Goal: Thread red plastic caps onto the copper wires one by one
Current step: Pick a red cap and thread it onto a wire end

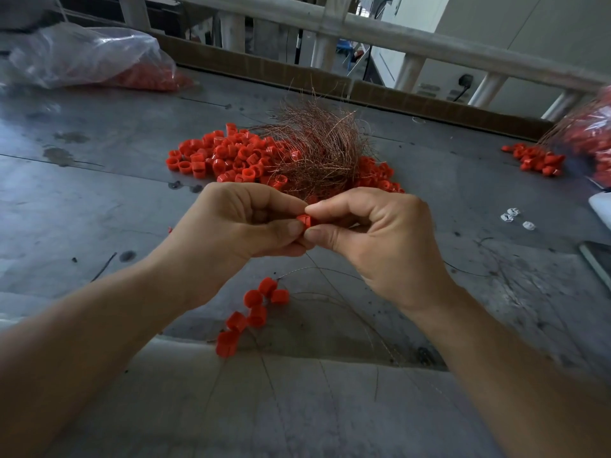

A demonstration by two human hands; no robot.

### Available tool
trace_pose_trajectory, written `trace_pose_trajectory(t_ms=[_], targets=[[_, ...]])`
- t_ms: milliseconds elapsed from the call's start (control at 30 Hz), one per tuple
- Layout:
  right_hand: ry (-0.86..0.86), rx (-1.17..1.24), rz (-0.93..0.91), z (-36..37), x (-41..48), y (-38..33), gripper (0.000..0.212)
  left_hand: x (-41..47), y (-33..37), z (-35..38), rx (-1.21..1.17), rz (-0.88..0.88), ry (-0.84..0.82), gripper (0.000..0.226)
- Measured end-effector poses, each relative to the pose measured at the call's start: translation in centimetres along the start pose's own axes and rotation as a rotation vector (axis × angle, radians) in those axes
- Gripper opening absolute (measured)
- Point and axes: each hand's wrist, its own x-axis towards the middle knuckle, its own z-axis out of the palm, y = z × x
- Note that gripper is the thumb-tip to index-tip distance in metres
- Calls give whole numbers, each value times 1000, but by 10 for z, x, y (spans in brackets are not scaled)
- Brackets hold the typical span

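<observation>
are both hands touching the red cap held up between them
Touching. The head view shows the right hand pinching the red cap between thumb and forefinger, and the left hand gripping its other side with its fingertips.

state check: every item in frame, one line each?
red cap: lifted, pinched between both hands
left hand: pinching the cap
right hand: pinching the cap
loose caps: piled on the table
copper wires: tangled bundle lying on that pile
near caps: small cluster at the table's edge
plastic bag: lying slumped, caps inside
</observation>
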Motion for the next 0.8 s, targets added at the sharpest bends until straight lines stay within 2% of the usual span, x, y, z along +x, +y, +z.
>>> trace_pose_trajectory(t_ms=[367,667,800], targets=[[22,-75,-110,-1,-2,-2,21,-4,0,0,15,29,-16,17],[-72,59,-132,-9,2,-2,28,-3,3,-4,-70,-34,-125,26],[-99,97,-108,-9,2,-1,26,-4,3,-4,-66,-44,-154,38]])
